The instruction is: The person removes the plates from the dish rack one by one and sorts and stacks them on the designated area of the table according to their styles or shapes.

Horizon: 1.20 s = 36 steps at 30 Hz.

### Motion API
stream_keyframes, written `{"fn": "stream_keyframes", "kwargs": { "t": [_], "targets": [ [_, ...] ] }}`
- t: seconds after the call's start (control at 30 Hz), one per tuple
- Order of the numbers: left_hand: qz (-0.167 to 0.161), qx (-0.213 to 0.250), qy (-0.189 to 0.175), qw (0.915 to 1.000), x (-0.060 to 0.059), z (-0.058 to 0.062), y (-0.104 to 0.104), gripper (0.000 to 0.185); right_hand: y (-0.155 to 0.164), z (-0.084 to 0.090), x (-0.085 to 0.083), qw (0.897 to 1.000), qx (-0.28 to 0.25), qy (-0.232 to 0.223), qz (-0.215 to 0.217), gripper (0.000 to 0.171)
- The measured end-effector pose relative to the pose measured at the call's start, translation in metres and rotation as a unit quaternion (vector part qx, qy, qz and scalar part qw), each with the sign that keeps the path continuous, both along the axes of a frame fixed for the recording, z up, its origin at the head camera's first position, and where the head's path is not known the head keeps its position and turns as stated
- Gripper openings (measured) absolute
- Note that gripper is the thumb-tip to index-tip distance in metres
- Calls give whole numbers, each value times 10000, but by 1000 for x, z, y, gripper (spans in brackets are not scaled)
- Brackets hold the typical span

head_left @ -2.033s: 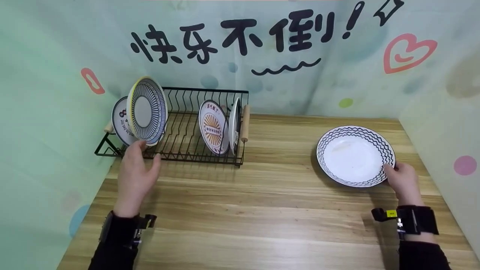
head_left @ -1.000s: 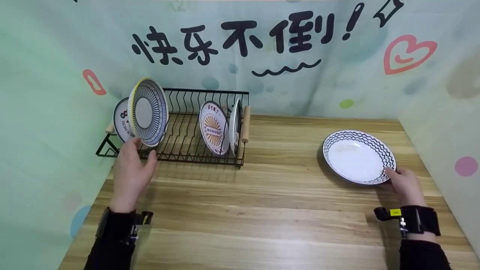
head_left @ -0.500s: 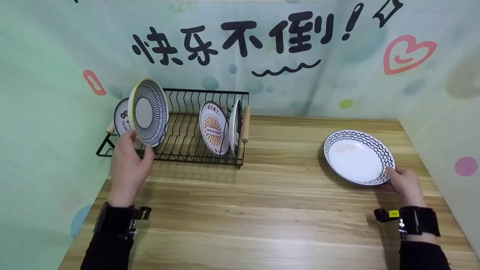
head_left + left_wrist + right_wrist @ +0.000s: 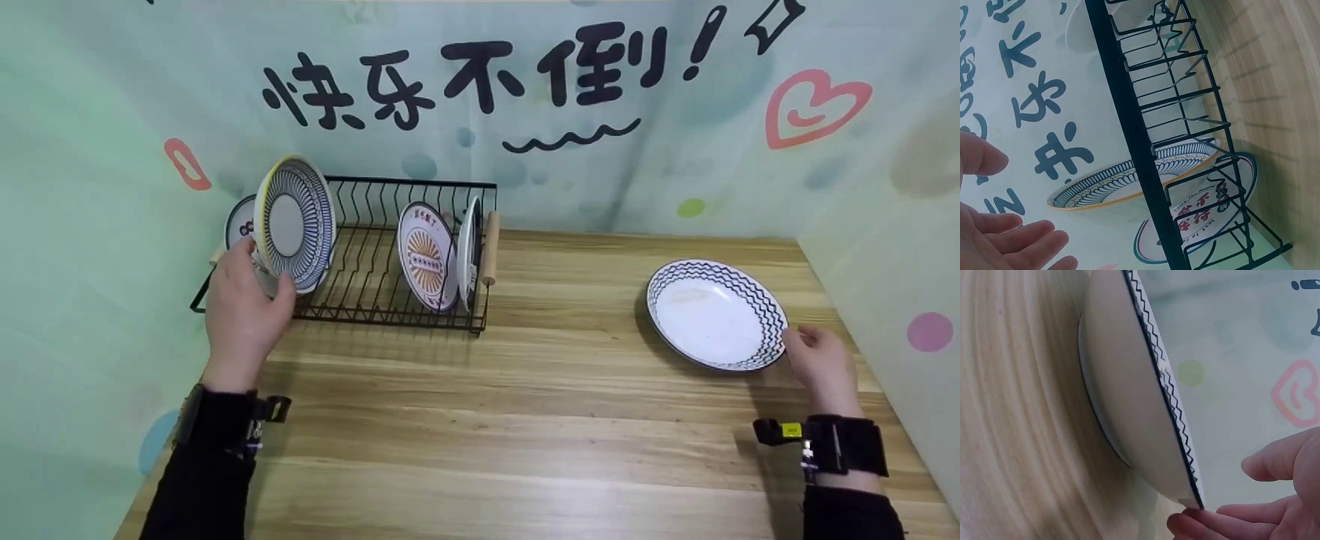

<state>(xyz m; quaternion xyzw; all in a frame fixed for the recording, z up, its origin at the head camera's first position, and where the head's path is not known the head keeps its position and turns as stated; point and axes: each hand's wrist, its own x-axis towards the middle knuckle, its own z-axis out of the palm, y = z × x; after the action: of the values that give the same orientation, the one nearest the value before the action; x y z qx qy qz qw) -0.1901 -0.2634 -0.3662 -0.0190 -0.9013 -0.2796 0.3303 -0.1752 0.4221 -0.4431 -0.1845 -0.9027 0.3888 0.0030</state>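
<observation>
A deep white plate (image 4: 716,315) with a black zigzag rim stands on the wooden table at the right. My right hand (image 4: 821,366) is at its right edge; in the right wrist view the fingertips (image 4: 1185,526) touch the underside of the rim, while the thumb is raised off it. My left hand (image 4: 247,311) reaches toward the left end of a black wire dish rack (image 4: 367,319). Its thumb and fingers are spread before a yellow-rimmed, blue-patterned dish (image 4: 289,225), apart from it in the left wrist view. Behind that dish leans a plate with red lettering (image 4: 1199,216).
Farther right in the rack stand a plate with an orange sunburst (image 4: 426,255) and another plate (image 4: 469,255) seen edge-on. Wooden handles (image 4: 491,247) cap the rack's ends. A printed cloth backdrop (image 4: 570,180) encloses the table's back and sides.
My left hand has moved up and left along the yellow-rimmed dish. The right hand shifted the zigzag plate slightly right, then its thumb came off the rim and the hand drew back a little.
</observation>
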Motion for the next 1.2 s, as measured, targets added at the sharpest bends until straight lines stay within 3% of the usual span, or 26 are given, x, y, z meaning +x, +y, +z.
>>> {"fn": "stream_keyframes", "kwargs": {
  "t": [0.5,1.2],
  "targets": [
    [244,196,-383,9988,-17,4,-3,58,-2,1,0,9995,66,258,-162,72],
    [466,213,-433,9977,-34,0,-10,61,-11,-8,-1,9926,633,912,496,79]
  ]
}}
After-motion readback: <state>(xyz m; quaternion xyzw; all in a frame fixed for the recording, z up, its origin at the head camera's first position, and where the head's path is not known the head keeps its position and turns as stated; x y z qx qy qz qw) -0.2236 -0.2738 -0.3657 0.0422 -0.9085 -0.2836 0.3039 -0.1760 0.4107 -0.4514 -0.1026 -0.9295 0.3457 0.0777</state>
